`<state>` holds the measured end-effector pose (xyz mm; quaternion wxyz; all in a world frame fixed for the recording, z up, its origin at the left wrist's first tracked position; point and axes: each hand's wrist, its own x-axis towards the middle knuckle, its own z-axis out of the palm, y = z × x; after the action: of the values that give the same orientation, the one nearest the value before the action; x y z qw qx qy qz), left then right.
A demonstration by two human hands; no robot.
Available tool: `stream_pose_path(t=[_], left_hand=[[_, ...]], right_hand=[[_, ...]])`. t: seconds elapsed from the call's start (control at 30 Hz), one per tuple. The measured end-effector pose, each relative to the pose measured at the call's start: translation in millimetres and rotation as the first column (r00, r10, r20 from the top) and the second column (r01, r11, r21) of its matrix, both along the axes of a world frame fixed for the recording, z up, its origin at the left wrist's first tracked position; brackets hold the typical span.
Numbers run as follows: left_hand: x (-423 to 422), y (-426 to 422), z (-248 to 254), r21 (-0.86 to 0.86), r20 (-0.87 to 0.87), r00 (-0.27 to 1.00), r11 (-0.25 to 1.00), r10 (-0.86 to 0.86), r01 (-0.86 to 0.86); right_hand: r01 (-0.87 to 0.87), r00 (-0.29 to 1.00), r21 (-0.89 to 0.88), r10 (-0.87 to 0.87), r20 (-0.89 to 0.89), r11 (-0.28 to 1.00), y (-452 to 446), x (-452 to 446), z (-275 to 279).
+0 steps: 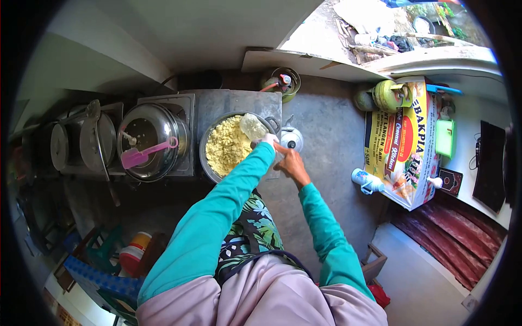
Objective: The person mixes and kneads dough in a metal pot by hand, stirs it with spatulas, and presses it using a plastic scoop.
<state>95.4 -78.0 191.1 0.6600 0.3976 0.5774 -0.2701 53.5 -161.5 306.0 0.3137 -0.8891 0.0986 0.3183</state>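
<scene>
A large pot (204, 157) holds pale yellow, crumbly mash (225, 145). Over its right side, my left hand (265, 141) is closed around a translucent plastic piece (253, 126) smeared with yellow; I cannot make out whether this is a bag or a container. Close beside it is my right hand (292, 164), its index finger reaching toward the left wrist and sleeve cuff. The right fingertips are partly hidden there, and whatever they pinch is too small to name. A lidded silver kettle (292, 140) stands just beyond my hands, on the right.
Left of the pot, a pink spatula (142, 156) lies across a big lidded steel pan (149, 125) on a stove. A long-handled metal skimmer (98, 136) rests farther left. On the right are a printed carton (399, 146), a green gas cylinder (389, 96) and a blue-white flask (367, 181).
</scene>
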Motion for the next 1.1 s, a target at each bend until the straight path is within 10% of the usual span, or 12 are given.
stream_pose_path(t=[0.07,0.13,0.17,0.27,0.47,0.63,0.67,0.73,0.9,0.97,1.0,1.1], left_hand=[[5.3,7.2,-25.3,-0.104,0.066,0.991,0.989,0.114,-0.107],[3.1,25.3,-74.3,-0.687,0.216,0.922,0.721,0.323,-0.092],[10.8,47.5,-63.2,-0.656,0.467,0.865,0.729,0.186,0.197],[15.1,63.8,-67.9,-0.705,0.434,0.822,0.708,0.370,0.053],[14.4,71.9,-112.6,-0.579,0.458,0.888,0.750,-0.026,0.321],[5.9,50.6,-167.6,-0.554,0.393,0.755,0.520,-0.525,0.650],[0.7,52.9,-160.3,-0.124,0.447,0.472,0.471,-0.759,0.874],[2.2,45.4,-87.4,0.215,0.023,-0.122,-0.115,-0.992,0.970],[-11.6,48.0,-72.6,0.106,0.038,0.273,0.276,-0.961,0.955],[-14.5,49.4,-32.9,-0.200,0.389,0.838,0.853,-0.382,0.482],[-16.2,50.4,-12.3,-0.426,0.423,0.903,0.895,0.067,0.133],[8.2,65.4,11.5,-0.509,0.310,0.876,0.843,0.370,-0.175]], right_hand=[[-0.290,0.923,-0.051,0.294,0.248,0.956,0.3,19.7,-21.2],[-0.462,0.850,-0.222,0.500,0.164,0.858,29.9,50.3,7.0],[-0.518,0.809,-0.228,0.559,0.183,0.824,45.1,62.7,16.9],[-0.696,0.643,-0.392,0.765,0.035,0.602,87.0,92.6,9.5],[-0.616,0.751,-0.343,0.661,0.017,0.709,91.1,87.9,-21.9],[-0.315,0.934,-0.191,0.340,0.110,0.930,64.4,36.2,-43.9],[-0.222,0.955,-0.166,0.249,0.159,0.961,59.6,14.1,-51.2],[-0.066,0.972,-0.162,0.100,0.212,0.984,62.0,-26.8,-56.6],[-0.145,0.966,-0.209,0.184,0.184,0.967,48.2,-27.6,-39.5],[-0.365,0.895,-0.285,0.418,0.153,0.886,49.5,7.9,3.6],[-0.465,0.825,-0.295,0.530,0.198,0.834,50.7,21.1,22.0],[-0.639,0.618,-0.338,0.723,0.309,0.691,73.1,59.2,45.9]])
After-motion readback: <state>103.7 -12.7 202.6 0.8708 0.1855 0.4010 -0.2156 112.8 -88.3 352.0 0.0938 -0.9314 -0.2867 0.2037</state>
